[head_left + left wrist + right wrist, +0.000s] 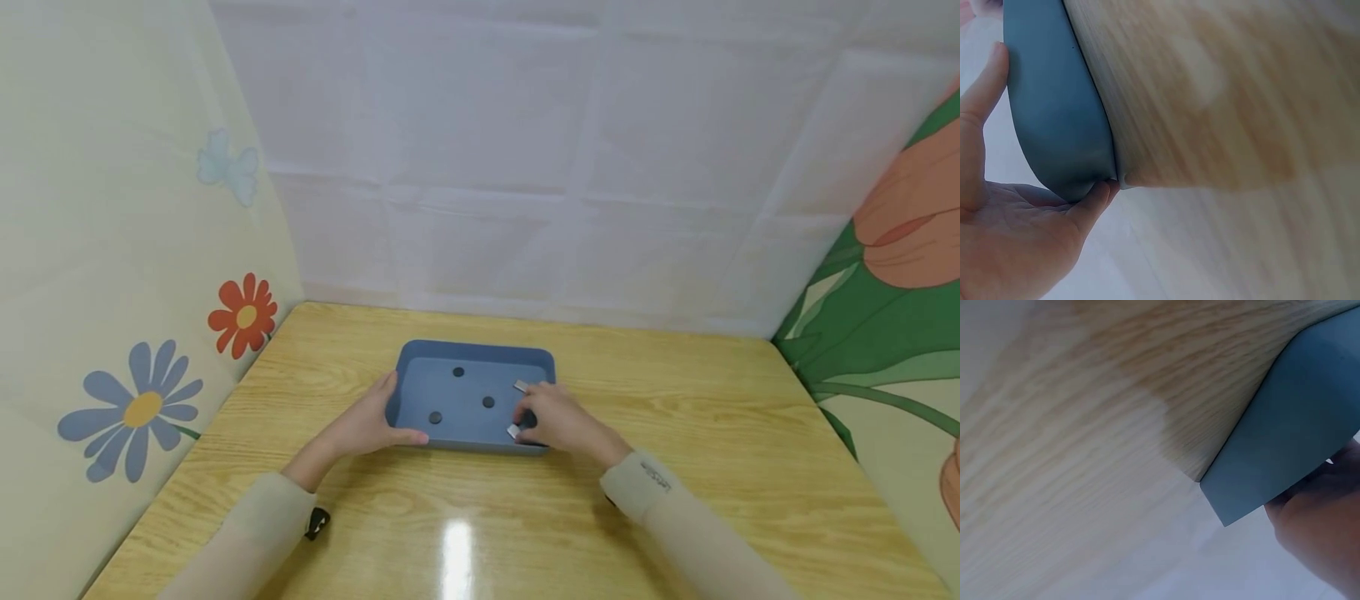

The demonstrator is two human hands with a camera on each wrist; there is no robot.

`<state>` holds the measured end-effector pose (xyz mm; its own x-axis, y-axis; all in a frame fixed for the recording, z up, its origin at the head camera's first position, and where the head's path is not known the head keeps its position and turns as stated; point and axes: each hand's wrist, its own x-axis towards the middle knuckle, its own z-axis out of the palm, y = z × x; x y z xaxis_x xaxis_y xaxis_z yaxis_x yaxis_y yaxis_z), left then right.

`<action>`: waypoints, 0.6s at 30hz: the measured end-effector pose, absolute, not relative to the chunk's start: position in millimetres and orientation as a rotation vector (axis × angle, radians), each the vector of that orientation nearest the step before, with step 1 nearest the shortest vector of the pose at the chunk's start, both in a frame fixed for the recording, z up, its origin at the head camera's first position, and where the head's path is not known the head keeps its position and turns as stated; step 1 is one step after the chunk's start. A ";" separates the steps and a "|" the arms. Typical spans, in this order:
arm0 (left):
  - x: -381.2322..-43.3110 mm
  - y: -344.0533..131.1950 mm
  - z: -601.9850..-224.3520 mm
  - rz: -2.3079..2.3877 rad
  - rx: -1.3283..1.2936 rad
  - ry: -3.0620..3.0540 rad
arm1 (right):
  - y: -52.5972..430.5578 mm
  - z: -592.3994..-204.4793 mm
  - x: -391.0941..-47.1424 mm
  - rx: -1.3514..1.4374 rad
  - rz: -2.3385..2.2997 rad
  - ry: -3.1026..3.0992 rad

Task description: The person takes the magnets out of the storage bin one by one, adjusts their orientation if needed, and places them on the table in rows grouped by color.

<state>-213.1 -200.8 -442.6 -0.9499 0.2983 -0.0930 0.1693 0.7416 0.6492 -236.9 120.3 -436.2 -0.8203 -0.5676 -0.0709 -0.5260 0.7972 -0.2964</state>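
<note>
A shallow blue-grey tray [461, 445] sits on the wooden table. My left hand [367, 421] grips its front left corner, thumb along the front side and fingers along the left end; the left wrist view shows digits of this hand [1019, 244] against the tray's outer wall [1060, 100]. Inside the right end, my right hand [564, 421] has curled fingers, with a small silver-white piece [513, 431] pinched at the fingertips. A similar silver piece [521, 386] lies just beyond the knuckles. In the right wrist view the tray wall [1285, 431] hides those fingertips.
Several dark round discs lie on the tray floor, among them one near the back [458, 372], one at the middle [488, 402] and one at the front left [435, 417]. A white cloth [525, 167] hangs behind the table [675, 400], with flower-printed sheets at both sides.
</note>
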 end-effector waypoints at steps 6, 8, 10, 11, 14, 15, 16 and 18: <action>-212.8 -200.4 -442.2 1.005 0.369 2.741 | 116.8 -434.6 -237.0 -0.899 -0.377 2.838; -212.6 -200.3 -442.0 1.011 0.370 2.737 | 116.2 -435.8 -237.7 -0.900 -0.369 2.855; -212.4 -200.3 -442.0 1.013 0.368 2.734 | 115.8 -436.9 -238.7 -0.895 -0.369 2.873; -212.4 -200.4 -442.0 1.011 0.367 2.735 | 115.7 -437.7 -239.2 -0.891 -0.372 2.880; -212.0 -200.4 -441.8 1.002 0.363 2.738 | 115.7 -439.4 -241.3 -0.879 -0.360 2.907; -211.9 -200.4 -441.6 1.004 0.361 2.737 | 115.9 -439.7 -241.9 -0.878 -0.359 2.915; -211.8 -200.4 -441.5 1.005 0.361 2.737 | 116.1 -439.6 -242.3 -0.871 -0.360 2.922; -211.4 -200.3 -441.0 1.008 0.361 2.738 | 116.8 -439.4 -243.2 -0.862 -0.359 2.928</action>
